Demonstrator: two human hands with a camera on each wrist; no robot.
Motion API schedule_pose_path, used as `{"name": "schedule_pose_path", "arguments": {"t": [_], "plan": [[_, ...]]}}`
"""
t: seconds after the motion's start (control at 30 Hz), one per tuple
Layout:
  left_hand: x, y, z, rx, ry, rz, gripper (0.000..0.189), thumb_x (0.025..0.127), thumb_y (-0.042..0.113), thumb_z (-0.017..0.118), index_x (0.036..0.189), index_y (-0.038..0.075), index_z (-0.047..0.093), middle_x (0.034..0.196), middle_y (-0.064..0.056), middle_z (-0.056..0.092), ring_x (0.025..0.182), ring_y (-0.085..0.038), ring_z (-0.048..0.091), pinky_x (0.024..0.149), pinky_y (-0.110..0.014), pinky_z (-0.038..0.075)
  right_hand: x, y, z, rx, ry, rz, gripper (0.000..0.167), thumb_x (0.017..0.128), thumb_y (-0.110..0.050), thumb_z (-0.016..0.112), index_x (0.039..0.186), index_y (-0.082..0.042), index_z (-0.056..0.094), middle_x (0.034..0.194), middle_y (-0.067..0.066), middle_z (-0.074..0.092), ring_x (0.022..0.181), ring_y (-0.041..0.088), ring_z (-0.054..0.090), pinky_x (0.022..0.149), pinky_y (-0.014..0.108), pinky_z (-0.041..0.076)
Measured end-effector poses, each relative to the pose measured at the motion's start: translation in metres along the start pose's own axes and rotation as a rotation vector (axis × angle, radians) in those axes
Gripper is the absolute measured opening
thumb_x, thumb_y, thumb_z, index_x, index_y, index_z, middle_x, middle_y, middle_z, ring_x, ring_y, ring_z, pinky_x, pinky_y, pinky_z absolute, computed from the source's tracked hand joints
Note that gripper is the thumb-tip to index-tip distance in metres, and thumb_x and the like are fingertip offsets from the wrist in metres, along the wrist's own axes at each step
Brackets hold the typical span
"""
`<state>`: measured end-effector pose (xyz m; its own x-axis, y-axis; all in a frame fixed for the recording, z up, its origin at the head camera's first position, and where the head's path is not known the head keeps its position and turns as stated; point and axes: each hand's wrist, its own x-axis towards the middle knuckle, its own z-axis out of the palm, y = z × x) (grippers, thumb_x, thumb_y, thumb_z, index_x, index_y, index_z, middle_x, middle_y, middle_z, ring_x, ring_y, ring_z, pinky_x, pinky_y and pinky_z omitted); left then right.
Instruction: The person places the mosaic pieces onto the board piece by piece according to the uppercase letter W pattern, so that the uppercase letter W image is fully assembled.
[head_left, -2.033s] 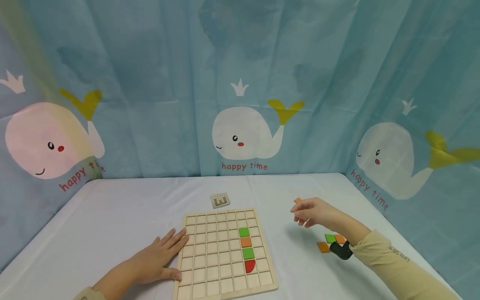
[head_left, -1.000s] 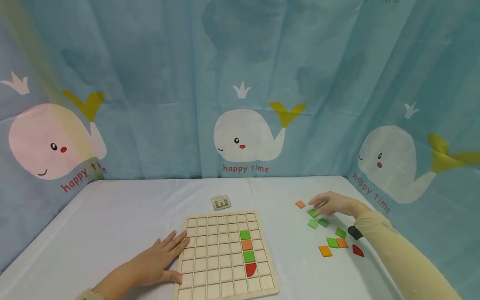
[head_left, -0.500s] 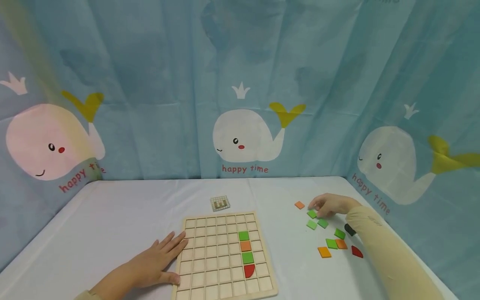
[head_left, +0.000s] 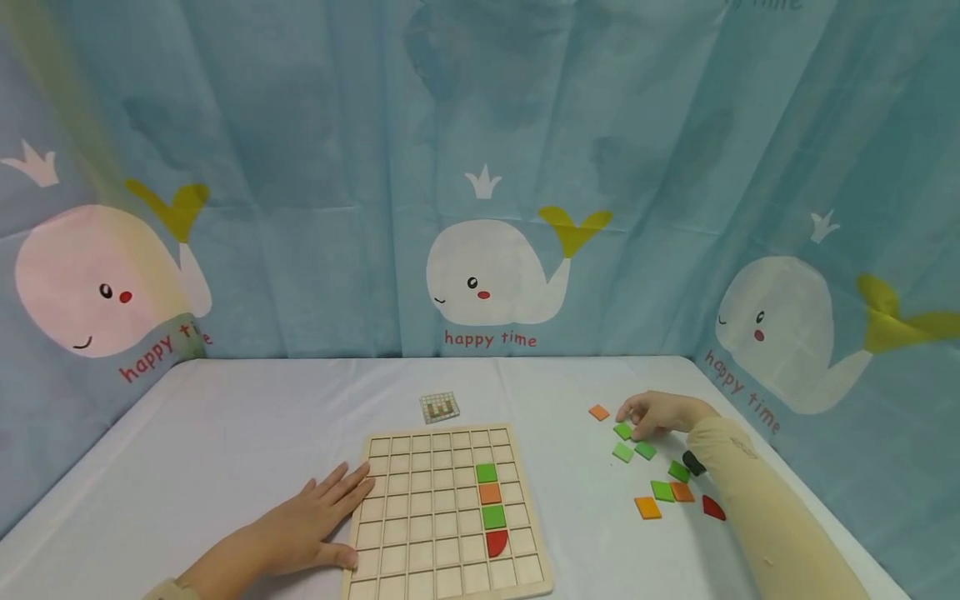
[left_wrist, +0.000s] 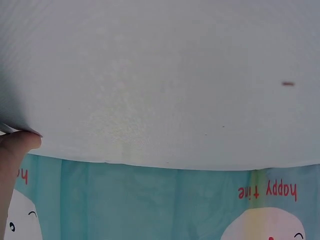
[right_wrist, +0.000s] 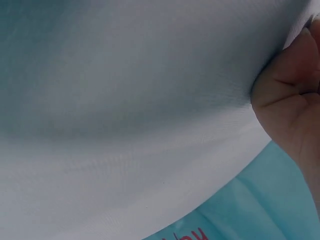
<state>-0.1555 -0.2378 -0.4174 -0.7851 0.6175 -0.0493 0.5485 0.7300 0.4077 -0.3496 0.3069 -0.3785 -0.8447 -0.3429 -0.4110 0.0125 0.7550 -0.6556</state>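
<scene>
My left hand (head_left: 307, 525) lies with fingers spread on the left border of a wooden grid board (head_left: 411, 481), its thumb at the lower edge. On the board, one column holds a green square tile (head_left: 487, 473), an orange tile (head_left: 490, 493), another green tile (head_left: 493, 517) and a red quarter-round tile (head_left: 497, 543). To the right of the board, my right hand (head_left: 660, 414) has its thumb and index finger at opposite edges of a loose green square tile (head_left: 623, 431) on the table. Both wrist views show mostly white cloth and part of each hand.
A small card with a grid pattern (head_left: 439, 407) lies behind the board. Around the right hand are an orange tile (head_left: 598, 412), more green tiles (head_left: 622, 452), a yellow-orange tile (head_left: 648, 508) and a red quarter-round tile (head_left: 714, 507). A black object (head_left: 693, 463) shows beside the right sleeve.
From above the table, my right hand has come down to the loose green tile, and its fingers have drawn in at that tile's edges. My left hand stays on the board.
</scene>
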Motion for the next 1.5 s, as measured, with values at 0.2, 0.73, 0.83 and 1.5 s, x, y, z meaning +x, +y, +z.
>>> {"name": "schedule_pose_path", "arguments": {"t": [0.2,0.73,0.83,1.5], "plan": [[0.0,-0.001,0.0,-0.006,-0.005,-0.002,0.091,0.088,0.054,0.061,0.151,-0.003,0.027,0.159,-0.021,0.016,0.137,-0.056,0.014,0.095,-0.077,0.021,-0.002,0.0,0.003,-0.023,0.012,-0.039,0.027,0.078,0.004,0.076,0.102,-0.003,0.065,0.079,0.004,0.047,0.067,0.017,0.042,0.061,0.027,0.035],[0.0,-0.004,0.001,-0.015,-0.009,0.008,0.09,0.089,0.053,0.061,0.151,-0.002,0.026,0.159,-0.02,0.014,0.137,-0.056,0.013,0.095,-0.077,0.021,-0.007,-0.002,0.011,-0.127,0.07,-0.06,0.02,0.08,0.002,0.074,0.094,-0.005,0.062,0.078,0.003,0.047,0.069,0.018,0.043,0.063,0.03,0.037],[0.0,-0.003,0.0,-0.019,-0.016,-0.001,0.09,0.089,0.053,0.061,0.151,-0.002,0.026,0.159,-0.021,0.015,0.137,-0.056,0.013,0.095,-0.078,0.021,-0.008,-0.003,0.01,-0.129,0.068,-0.074,0.018,0.081,0.0,0.074,0.095,-0.004,0.063,0.078,0.003,0.048,0.068,0.017,0.043,0.063,0.03,0.037],[0.001,-0.003,0.0,0.006,-0.005,0.001,0.09,0.088,0.055,0.061,0.151,-0.002,0.028,0.158,-0.022,0.017,0.137,-0.055,0.015,0.095,-0.077,0.022,-0.039,-0.013,0.018,-0.065,0.173,-0.062,0.018,0.084,-0.005,0.072,0.098,0.001,0.063,0.091,0.006,0.06,0.081,0.021,0.052,0.074,0.035,0.048]]}}
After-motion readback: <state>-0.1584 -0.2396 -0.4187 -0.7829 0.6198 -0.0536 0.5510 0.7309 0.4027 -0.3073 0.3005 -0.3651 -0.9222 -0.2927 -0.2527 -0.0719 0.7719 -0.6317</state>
